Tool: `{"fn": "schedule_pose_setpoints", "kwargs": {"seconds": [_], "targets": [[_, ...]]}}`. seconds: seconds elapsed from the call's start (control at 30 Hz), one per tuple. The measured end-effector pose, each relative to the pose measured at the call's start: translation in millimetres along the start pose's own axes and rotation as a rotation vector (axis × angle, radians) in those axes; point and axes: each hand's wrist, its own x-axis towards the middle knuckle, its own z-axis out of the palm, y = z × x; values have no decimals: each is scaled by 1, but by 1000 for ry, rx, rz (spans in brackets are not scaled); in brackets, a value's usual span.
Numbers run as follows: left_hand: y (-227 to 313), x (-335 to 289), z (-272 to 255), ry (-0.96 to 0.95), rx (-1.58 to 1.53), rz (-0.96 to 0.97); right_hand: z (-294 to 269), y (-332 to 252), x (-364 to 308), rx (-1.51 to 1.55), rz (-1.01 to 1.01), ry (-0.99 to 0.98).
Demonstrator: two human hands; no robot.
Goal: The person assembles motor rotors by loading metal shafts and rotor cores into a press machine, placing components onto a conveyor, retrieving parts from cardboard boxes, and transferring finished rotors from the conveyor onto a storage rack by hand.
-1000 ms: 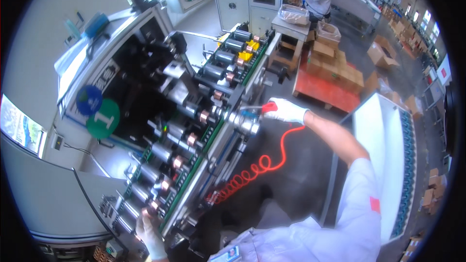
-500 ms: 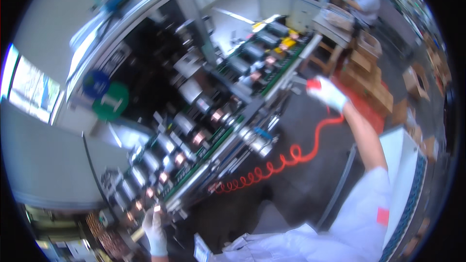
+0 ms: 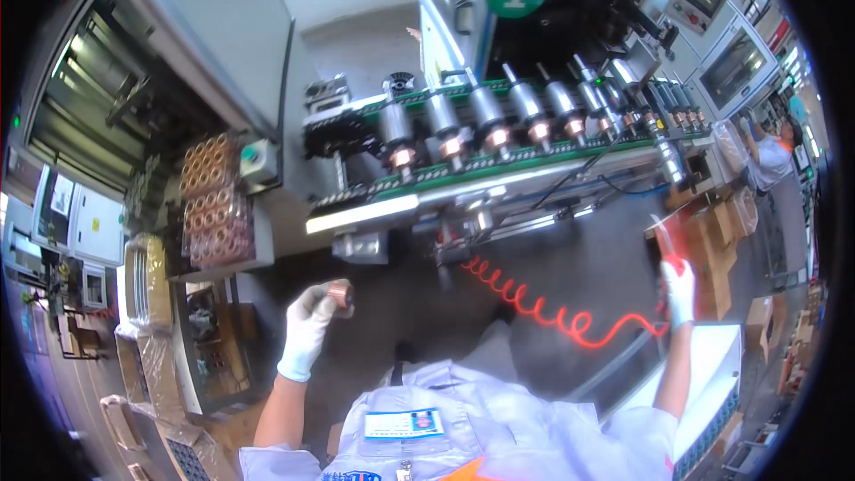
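My gloved left hand (image 3: 307,330) is closed on a small ribbed copper ring, which looks like a commutator (image 3: 339,293), held up in the fingertips away from the conveyor. At the right, my gloved right hand (image 3: 679,294) wraps around a red air blow gun (image 3: 674,264) whose thin nozzle points up. A red coiled hose (image 3: 570,328) runs from it to below the conveyor. On the green-edged conveyor (image 3: 525,148) stand several steel armature cores on shafts (image 3: 495,123), with copper commutators at their near ends.
Trays of stacked copper rings (image 3: 212,209) sit on a ledge at the left, beside a machine cabinet (image 3: 196,27). Cardboard boxes (image 3: 712,249) stand at the right, near a white bin (image 3: 712,361). Another person (image 3: 771,160) works at the far right.
My view has swung left, bringing the ring trays into sight. The left hand has left the conveyor's end and holds the copper commutator up. The right hand keeps the blow gun.
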Motion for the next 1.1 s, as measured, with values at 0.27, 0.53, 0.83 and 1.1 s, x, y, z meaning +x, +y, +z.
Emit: {"fn": "schedule_pose_setpoints", "kwargs": {"seconds": [0.27,0.53,0.83,1.1], "targets": [[-3,-23,-100,0,-152,85,252,-169,-137,-320,-366,-573],[1,-18,-180,-78,-145,119,327,-188,-149,-340,-652,-378],[4,-14,-316,63,-192,-26,415,-208,-151,-1263,-681,-472],[-3,-7,-398,173,-534,-62,569,-411,-273,-580,-1123,-770]]}}
